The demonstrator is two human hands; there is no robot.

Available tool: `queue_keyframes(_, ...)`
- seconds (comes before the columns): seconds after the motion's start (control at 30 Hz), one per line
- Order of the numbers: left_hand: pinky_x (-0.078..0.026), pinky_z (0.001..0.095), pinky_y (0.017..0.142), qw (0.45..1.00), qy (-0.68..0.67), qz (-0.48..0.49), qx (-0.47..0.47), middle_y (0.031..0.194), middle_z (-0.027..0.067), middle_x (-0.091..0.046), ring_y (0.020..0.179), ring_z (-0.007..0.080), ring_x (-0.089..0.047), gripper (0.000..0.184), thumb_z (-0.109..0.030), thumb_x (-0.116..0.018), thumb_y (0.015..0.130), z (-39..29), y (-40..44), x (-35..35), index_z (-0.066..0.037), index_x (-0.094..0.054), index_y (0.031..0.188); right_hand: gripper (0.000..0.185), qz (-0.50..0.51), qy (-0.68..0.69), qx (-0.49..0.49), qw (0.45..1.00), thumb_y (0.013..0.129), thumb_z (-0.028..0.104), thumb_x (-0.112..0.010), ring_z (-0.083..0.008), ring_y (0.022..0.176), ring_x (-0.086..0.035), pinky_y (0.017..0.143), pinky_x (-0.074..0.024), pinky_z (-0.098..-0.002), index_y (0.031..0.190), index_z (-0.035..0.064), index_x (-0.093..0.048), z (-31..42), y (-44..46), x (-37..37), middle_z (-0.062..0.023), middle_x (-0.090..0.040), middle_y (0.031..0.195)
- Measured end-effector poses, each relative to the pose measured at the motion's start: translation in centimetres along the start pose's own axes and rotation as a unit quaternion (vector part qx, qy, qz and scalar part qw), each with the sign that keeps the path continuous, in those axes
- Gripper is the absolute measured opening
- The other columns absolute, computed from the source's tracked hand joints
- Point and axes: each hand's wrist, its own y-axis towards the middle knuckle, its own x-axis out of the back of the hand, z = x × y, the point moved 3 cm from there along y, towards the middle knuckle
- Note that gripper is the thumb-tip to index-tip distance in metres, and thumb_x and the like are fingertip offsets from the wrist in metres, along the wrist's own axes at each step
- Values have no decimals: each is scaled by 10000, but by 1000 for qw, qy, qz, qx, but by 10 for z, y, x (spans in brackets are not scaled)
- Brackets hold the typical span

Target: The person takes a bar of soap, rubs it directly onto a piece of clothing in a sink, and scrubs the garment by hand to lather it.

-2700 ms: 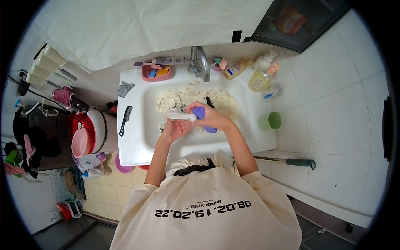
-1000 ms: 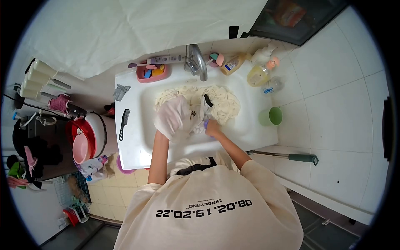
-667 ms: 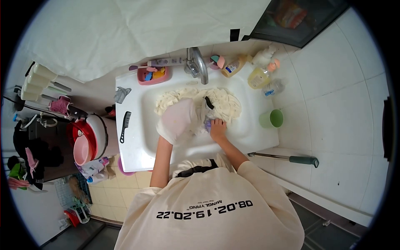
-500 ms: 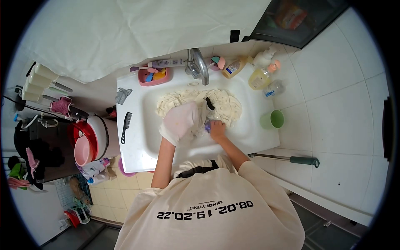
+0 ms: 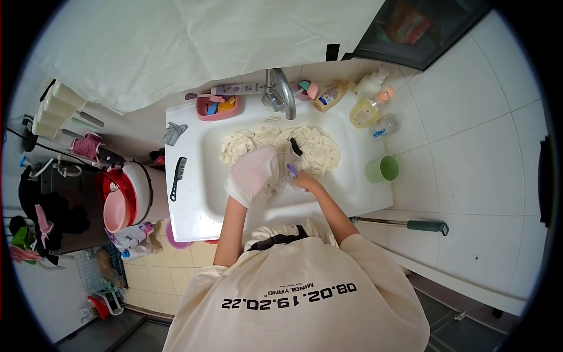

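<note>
A white cloth with a pale pink patch (image 5: 253, 173) covers my left hand, so its fingers are hidden; only the wrist and forearm come out below it. In my right hand (image 5: 305, 181) is a small purple brush (image 5: 292, 170), gripped close to the right edge of that cloth. Its bristles cannot be made out. Behind both hands a heap of wet cream fabric (image 5: 319, 146) lies bunched in the white sink (image 5: 208, 170), with a black strip (image 5: 295, 146) on it.
A faucet (image 5: 287, 102) stands at the sink's back edge, beside a pink basket (image 5: 220, 116). Several bottles, including a yellow pump bottle (image 5: 365, 112), line the right back. A green cup (image 5: 388, 168) is at the right, a black comb (image 5: 178, 179) on the left rim.
My right hand has shifted slightly, and the purple brush has moved up and now shows more plainly as a narrow shape. My left hand and the cloth over it have barely moved.
</note>
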Motion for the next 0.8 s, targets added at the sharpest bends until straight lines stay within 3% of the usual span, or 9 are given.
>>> queue_keyframes(0.17,-436,341,760,998,11,-26,-49,935,116,-575,856,303,-540,277,-145,-468,728,0,-6,-4,-58,-541,981,509,-276,124,267,915,790,373,-479,-348,812,-533,681,-424,-397,1165,40,-392,63,-66,8,-249,-519,910)
queue_keyframes(0.27,-425,335,804,980,-85,63,169,953,110,-574,915,288,-522,296,-169,-460,745,-10,-9,-1,-46,-524,1007,522,-332,-25,334,882,801,362,-471,-340,746,-530,632,-428,-402,1242,127,-321,93,-111,-9,-233,-501,873)
queue_keyframes(0.3,-419,348,800,882,-400,20,250,974,111,-562,931,286,-505,299,-188,-433,767,11,-26,-31,-41,-511,1016,536,-320,-136,336,875,800,362,-471,-349,729,-522,620,-427,-406,1268,172,-293,100,-118,-14,-225,-490,873)
queue_keyframes(0.37,-406,373,792,397,-857,-69,321,1015,113,-538,961,282,-473,315,-225,-379,811,37,-50,-78,-30,-486,1034,534,-357,-133,331,864,798,367,-470,-353,708,-515,605,-426,-406,1270,192,-292,99,-110,-14,-217,-483,854)
queue_keyframes(0.4,-402,370,798,349,-877,-69,323,1008,113,-539,952,276,-477,315,-227,-378,814,38,-52,-81,-27,-486,1031,532,-391,-131,325,851,796,371,-469,-356,686,-509,590,-425,-405,1272,212,-291,97,-103,-13,-209,-476,834)
queue_keyframes(0.53,-387,361,820,346,-896,-29,278,980,114,-543,913,253,-493,316,-238,-372,825,32,-51,-71,-17,-489,1018,499,-367,-39,224,902,814,367,-435,-358,622,-528,535,-424,-412,1263,189,-308,93,-71,13,-202,-501,722)
queue_keyframes(0.67,-373,351,842,344,-895,3,282,953,114,-547,875,230,-510,321,-248,-367,836,36,-48,-59,-6,-492,1005,489,-372,-117,322,863,802,377,-449,-364,623,-541,530,-428,-425,1246,204,-336,102,-103,-21,-208,-519,720)
queue_keyframes(0.73,-390,322,818,410,-816,-112,391,944,95,-552,847,206,-520,325,-244,-365,832,36,-51,-63,-7,-489,1016,492,-400,-153,353,832,795,385,-456,-359,616,-543,518,-432,-422,1242,215,-341,105,-113,-25,-201,-522,728)
queue_keyframes(0.8,-392,313,822,632,-730,-66,252,993,101,-537,903,193,-501,347,-259,-343,842,32,-41,-50,-8,-473,1043,482,-421,-100,363,825,795,384,-454,-346,587,-547,498,-435,-415,1236,221,-347,97,-93,-19,-190,-523,703)
